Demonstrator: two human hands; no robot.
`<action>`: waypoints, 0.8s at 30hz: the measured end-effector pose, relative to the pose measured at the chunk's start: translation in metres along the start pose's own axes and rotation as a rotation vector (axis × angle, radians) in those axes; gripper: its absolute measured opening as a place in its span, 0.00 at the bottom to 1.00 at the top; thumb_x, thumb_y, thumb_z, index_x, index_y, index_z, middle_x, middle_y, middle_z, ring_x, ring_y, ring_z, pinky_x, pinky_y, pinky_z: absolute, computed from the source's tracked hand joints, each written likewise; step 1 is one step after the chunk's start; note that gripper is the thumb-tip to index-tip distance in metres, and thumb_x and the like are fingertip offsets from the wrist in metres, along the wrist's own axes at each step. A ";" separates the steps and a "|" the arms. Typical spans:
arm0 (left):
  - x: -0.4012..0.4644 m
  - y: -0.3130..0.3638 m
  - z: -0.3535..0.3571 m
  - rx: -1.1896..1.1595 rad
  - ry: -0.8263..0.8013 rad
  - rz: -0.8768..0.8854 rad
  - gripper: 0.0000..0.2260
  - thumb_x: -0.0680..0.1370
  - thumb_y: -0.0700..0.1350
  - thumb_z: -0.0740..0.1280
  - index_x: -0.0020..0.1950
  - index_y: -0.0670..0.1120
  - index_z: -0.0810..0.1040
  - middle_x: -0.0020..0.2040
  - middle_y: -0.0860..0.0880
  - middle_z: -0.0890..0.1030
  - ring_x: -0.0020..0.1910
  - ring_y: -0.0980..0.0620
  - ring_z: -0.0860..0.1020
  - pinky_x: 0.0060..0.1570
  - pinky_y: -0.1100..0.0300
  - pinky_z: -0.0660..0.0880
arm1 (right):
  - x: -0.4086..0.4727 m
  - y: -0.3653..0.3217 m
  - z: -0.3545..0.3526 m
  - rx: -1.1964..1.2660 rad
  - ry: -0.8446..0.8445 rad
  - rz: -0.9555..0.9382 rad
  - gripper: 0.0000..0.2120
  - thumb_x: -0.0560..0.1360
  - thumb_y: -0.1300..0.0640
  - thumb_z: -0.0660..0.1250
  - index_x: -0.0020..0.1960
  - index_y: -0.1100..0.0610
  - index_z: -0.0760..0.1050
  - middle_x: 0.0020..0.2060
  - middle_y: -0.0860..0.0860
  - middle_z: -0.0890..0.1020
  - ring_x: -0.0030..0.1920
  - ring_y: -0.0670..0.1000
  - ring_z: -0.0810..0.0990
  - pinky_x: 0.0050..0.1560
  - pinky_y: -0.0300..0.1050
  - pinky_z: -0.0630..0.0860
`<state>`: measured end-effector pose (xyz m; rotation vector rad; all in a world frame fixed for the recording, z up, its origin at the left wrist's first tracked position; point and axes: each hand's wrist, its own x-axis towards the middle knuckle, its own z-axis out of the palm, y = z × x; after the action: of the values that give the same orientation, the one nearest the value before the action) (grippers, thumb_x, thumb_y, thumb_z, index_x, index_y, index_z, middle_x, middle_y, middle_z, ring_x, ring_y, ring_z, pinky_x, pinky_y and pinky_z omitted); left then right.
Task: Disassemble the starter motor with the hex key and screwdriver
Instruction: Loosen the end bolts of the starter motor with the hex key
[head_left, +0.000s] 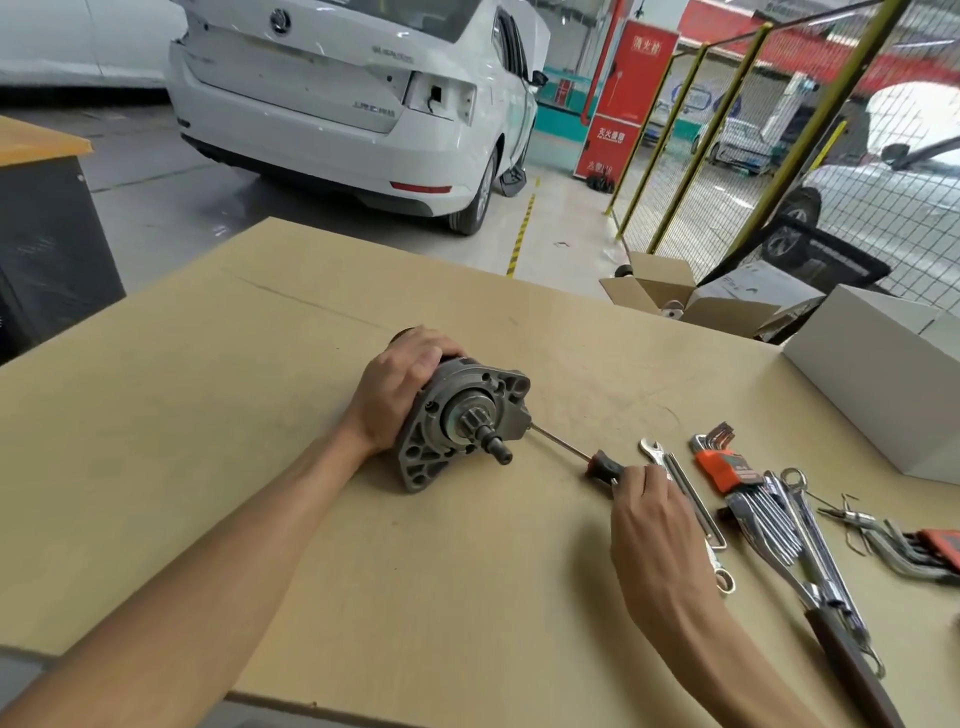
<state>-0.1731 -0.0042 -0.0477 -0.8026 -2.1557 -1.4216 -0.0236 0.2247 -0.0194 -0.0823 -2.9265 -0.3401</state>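
The grey starter motor (462, 421) lies on its side on the cardboard-covered table (260, 467), its pinion shaft pointing toward me. My left hand (400, 387) grips the motor body from above and behind. My right hand (644, 506) holds the black-and-red handle of a screwdriver (582, 452). The screwdriver's thin shaft runs up-left, and its tip touches the right side of the motor's mounting flange. A hex key set in an orange holder (724, 465) lies to the right of my right hand.
Wrenches (670, 473) and more chrome tools (810, 535) lie at the right, with a second hex key set (924, 551) near the edge. A white box (883, 384) stands at the far right. Open cardboard boxes, a yellow mesh fence and a white car lie beyond the table.
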 end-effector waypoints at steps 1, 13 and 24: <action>0.001 0.000 0.000 0.000 -0.006 -0.005 0.26 0.81 0.52 0.48 0.54 0.36 0.81 0.54 0.43 0.81 0.59 0.42 0.76 0.64 0.39 0.67 | 0.000 0.000 0.001 0.104 0.083 -0.011 0.21 0.62 0.75 0.70 0.51 0.61 0.72 0.43 0.58 0.74 0.40 0.59 0.75 0.40 0.48 0.68; 0.002 -0.008 0.005 0.109 -0.004 0.046 0.23 0.79 0.50 0.46 0.53 0.42 0.78 0.53 0.44 0.81 0.54 0.44 0.75 0.56 0.47 0.69 | 0.059 -0.047 0.035 1.433 0.490 0.012 0.10 0.82 0.52 0.61 0.48 0.53 0.79 0.30 0.43 0.75 0.30 0.43 0.68 0.34 0.35 0.65; -0.008 0.000 0.009 0.192 0.010 0.020 0.30 0.77 0.54 0.49 0.59 0.33 0.78 0.56 0.39 0.80 0.57 0.45 0.75 0.58 0.53 0.70 | 0.065 -0.042 0.037 1.520 0.313 -0.204 0.17 0.84 0.51 0.58 0.41 0.56 0.76 0.22 0.50 0.73 0.24 0.47 0.70 0.30 0.38 0.68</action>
<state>-0.1673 0.0027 -0.0564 -0.7413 -2.2287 -1.1836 -0.0977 0.1948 -0.0508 0.4264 -2.1279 1.6142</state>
